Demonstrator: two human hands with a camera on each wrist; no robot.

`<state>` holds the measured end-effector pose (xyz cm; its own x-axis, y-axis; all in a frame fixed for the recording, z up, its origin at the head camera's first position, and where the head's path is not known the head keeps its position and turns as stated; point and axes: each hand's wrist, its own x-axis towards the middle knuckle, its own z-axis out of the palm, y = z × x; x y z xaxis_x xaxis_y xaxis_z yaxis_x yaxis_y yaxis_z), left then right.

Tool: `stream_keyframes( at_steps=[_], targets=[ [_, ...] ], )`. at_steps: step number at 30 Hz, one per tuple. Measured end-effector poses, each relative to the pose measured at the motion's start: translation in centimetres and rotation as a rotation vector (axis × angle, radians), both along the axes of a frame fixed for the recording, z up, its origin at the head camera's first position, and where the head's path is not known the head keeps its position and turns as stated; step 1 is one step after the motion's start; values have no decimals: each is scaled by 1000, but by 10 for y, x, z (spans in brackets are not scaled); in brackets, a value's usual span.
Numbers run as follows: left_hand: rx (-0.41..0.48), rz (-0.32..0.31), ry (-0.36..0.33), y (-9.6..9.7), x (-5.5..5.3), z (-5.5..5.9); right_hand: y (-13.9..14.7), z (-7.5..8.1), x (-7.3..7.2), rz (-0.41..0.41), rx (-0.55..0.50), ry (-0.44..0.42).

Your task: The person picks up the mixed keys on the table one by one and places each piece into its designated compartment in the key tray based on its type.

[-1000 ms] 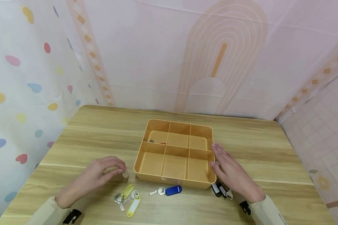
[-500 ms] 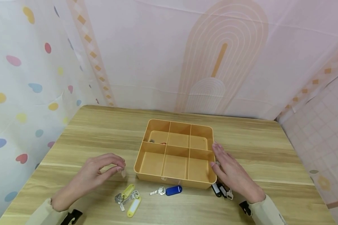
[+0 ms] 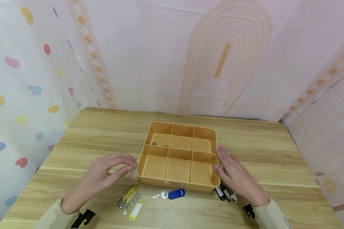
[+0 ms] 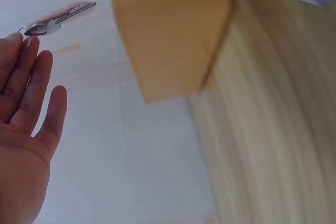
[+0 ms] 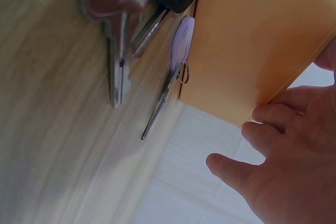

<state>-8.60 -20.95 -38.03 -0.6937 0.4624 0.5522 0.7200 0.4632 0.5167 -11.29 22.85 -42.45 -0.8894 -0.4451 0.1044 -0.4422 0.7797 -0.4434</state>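
Note:
Thumb and fingertips of my left hand pinch the ring of a key with a pale pinkish tag. In the head view this small tag hangs close beside the left wall of an orange six-compartment box. My right hand rests with extended fingers on the box's right rim. Below it, on the table, lie keys with black tags, partly covered by the hand. The right wrist view also has a key with a lilac tag against the box wall.
In front of the box lies a key with a blue tag. Left of it are keys with yellow tags. A metal ring and something red show in the back left compartment. Patterned cloth hangs behind the table.
My left hand has shifted right, bringing the key and its tag up to the box's left side. My right hand, the box and the keys on the table stay put.

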Motion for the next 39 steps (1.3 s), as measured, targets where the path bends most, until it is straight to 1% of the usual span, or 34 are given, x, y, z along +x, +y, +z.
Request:
stream_keyframes(
  at_steps=[2,4,7,10,13,17,22,25,28,34,39],
  targets=[
    [25,-14,-12,7,-2,4,0,1,0,-1,-1,-2],
    [57,-46,-17,15,-5,7,-1,1,0,-3,-3,-5],
    [97,-99,2,27,-12,11,-1,1,0,-1,0,-5],
    [114,-131,45,37,-18,14,-2,1,0,1,2,-3],
    [108,-142,69,46,-24,18,-3,2,0,2,0,-4],
    [76,-128,82,55,-32,25,-3,2,-1,0,-1,-6],
    [55,-112,61,68,-40,35,-2,2,-1,3,3,-3],
    [34,-108,28,77,-44,41,-2,2,-1,3,3,-2],
    [16,-109,-8,85,-50,45,-2,2,-2,3,4,2],
    [14,-129,-47,99,-65,46,-1,2,-1,4,1,6],
    [-2,-153,-122,108,-79,45,-2,2,0,3,-2,4]
  ],
)
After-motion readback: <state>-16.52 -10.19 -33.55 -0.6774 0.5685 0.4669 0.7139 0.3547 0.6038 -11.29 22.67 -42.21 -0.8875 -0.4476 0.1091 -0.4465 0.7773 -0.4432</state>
